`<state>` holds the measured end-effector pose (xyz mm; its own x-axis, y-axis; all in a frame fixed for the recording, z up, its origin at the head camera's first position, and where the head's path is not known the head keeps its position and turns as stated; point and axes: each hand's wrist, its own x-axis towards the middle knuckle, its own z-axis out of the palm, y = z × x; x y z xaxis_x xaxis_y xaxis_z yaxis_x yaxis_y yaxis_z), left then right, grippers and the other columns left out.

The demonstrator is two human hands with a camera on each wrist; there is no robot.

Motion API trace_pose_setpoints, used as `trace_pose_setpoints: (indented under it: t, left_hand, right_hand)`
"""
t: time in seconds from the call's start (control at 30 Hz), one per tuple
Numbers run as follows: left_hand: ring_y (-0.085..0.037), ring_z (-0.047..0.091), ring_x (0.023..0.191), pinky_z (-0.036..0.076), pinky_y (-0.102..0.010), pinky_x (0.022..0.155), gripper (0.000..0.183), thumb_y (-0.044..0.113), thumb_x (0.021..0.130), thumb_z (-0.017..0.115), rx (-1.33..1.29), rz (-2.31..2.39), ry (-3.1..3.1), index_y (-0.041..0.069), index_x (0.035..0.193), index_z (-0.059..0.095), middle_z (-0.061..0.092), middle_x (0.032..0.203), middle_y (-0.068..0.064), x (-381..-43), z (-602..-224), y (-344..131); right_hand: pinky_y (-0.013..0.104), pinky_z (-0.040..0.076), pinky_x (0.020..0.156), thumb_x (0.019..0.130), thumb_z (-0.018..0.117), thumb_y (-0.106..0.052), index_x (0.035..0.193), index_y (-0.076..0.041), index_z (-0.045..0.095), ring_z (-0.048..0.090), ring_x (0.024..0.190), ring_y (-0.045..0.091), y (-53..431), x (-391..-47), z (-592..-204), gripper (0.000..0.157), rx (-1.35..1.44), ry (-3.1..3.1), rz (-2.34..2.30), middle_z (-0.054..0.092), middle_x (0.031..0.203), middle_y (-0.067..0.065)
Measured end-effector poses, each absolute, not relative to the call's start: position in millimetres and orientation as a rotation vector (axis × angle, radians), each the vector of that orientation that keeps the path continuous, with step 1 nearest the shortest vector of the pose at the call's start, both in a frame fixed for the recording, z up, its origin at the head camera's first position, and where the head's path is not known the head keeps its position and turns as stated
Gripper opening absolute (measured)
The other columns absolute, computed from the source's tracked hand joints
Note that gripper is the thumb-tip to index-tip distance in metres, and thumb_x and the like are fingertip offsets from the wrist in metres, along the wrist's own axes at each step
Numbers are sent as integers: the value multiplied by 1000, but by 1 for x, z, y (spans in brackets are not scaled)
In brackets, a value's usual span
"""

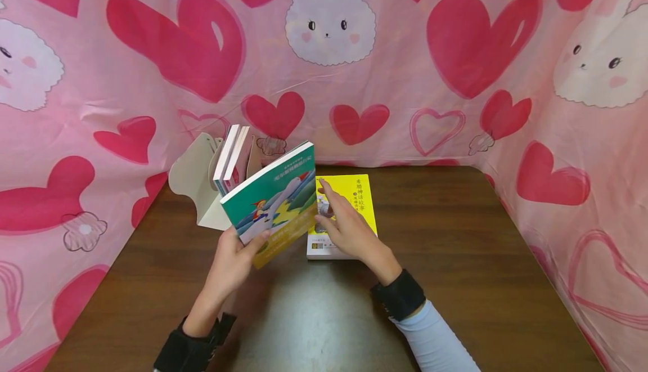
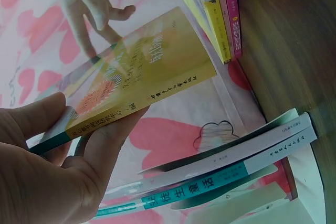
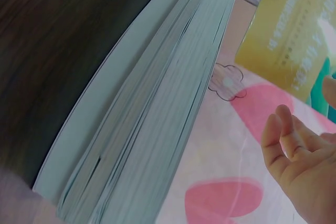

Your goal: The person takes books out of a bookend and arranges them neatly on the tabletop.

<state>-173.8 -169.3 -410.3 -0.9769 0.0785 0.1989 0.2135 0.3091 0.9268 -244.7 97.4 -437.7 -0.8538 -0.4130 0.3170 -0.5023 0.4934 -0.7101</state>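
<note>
My left hand [image 1: 230, 268] grips a green and ochre picture-covered book [image 1: 278, 203] by its lower left corner, thumb on the cover. The book is tilted in the air, its spine and ochre end turned toward the left wrist camera. My right hand [image 1: 351, 234] hovers at the book's right edge with fingers loosely spread and holds nothing. Below that hand lies a yellow-covered book [image 1: 365, 209] on top of a small stack, whose page edges [image 3: 152, 98] fill the middle of the right wrist view. In the left wrist view, pink and yellow spines [image 2: 223, 30] show in the stack.
A cream bookend stand [image 1: 194, 175] sits at the table's back left, with two upright books [image 1: 234, 155] in it; one has a teal spine [image 2: 184, 190]. The dark wooden table [image 1: 445, 282] meets a pink heart-and-rabbit curtain [image 1: 405, 79] at the back and sides.
</note>
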Motion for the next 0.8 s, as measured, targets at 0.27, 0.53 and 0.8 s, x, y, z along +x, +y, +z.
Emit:
trace_pose_setpoints:
  t: [0.27,0.53,0.8]
  left_hand:
    - [-36,61,132,52,-55,101,51,13,104,68,-300,-1846,-2430,11,152,51,60,148,-11,-176,-410,-165]
    - [-36,63,129,53,-55,100,49,13,104,68,-251,-1890,-2411,10,150,53,62,146,-12,-179,-410,-162]
    - [-33,63,129,53,-51,101,50,14,104,68,-165,-1951,-2392,12,151,51,61,146,-11,-182,-411,-156]
  right_hand:
    - [31,56,81,99,75,-15,168,-39,-4,54,112,20,92,-246,-438,109,874,-2580,1317,54,139,-1]
    - [27,57,79,98,77,-13,168,-38,-8,55,108,12,92,-248,-440,113,882,-2542,1329,51,144,-2]
    - [31,49,106,96,78,-16,168,-38,-9,50,129,11,94,-248,-442,115,860,-2536,1320,35,165,-7]
